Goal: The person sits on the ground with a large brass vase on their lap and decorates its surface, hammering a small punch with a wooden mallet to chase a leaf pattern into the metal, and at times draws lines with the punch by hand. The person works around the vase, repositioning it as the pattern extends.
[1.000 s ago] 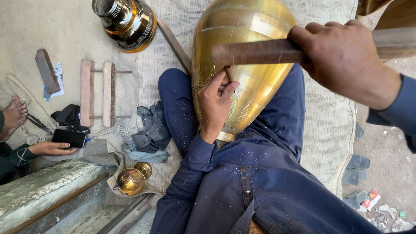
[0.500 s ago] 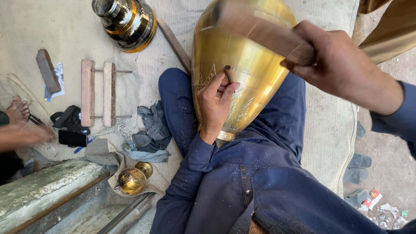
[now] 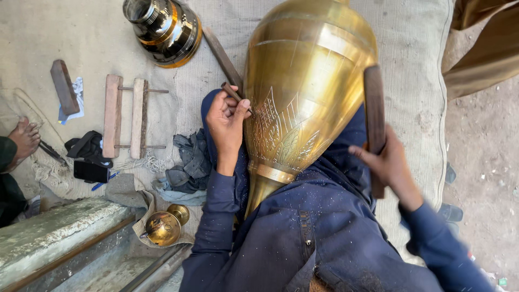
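A large brass vase (image 3: 308, 70) lies across my lap with engraved line patterns on its belly. My left hand (image 3: 226, 121) pinches a small chisel (image 3: 233, 94) whose tip rests against the vase's left side. Off the vase's right side, my right hand (image 3: 386, 162) grips a dark wooden mallet stick (image 3: 374, 111) and holds it upright. Both arms wear dark blue sleeves.
A shiny brass vessel (image 3: 165, 27) stands at the top left on the cloth. A wooden frame (image 3: 125, 116), a dark block (image 3: 64, 86), rags (image 3: 186, 162), a black phone (image 3: 91, 171) and a small brass piece (image 3: 165, 224) lie left. Another person's hand (image 3: 24, 138) is at the far left.
My right hand has swung the wooden stick away from above the chisel, down to the vase's right side. The person's hand at the left has pulled back from the phone.
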Demonstrator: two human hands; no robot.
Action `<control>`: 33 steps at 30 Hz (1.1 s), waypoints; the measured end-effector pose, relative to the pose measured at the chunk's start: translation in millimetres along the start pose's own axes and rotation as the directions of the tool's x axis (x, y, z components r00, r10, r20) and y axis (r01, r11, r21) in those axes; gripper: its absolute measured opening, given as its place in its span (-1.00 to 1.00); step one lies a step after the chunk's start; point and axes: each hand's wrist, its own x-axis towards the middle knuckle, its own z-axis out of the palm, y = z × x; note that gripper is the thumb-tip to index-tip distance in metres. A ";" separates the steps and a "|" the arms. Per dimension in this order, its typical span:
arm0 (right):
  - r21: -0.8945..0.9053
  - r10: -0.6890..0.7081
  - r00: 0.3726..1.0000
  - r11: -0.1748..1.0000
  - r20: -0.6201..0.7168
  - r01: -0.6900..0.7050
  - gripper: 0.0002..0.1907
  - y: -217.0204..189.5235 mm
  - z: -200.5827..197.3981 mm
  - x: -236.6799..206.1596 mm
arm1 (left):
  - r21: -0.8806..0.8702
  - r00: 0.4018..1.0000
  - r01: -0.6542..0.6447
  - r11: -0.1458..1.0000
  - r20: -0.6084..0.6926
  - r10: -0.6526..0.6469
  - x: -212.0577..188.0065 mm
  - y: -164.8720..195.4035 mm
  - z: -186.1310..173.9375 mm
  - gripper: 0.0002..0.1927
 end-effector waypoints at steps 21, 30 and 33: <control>0.040 -0.068 0.967 0.996 -0.247 0.080 0.01 -44.5 -5.6 -42.4 | 0.176 0.485 -0.489 0.854 0.869 0.099 60.0 64.0 75.2 -0.48; -0.027 -0.105 0.978 0.994 -0.181 0.102 -0.25 -72.4 -29.2 -38.4 | 0.204 0.463 -0.527 0.825 0.883 0.077 62.3 70.1 82.0 -0.49; 0.081 -0.087 0.974 0.991 -0.207 0.106 -0.26 -73.3 -27.6 -39.2 | 0.153 0.452 -0.548 0.822 0.882 0.137 64.0 69.3 81.8 -0.49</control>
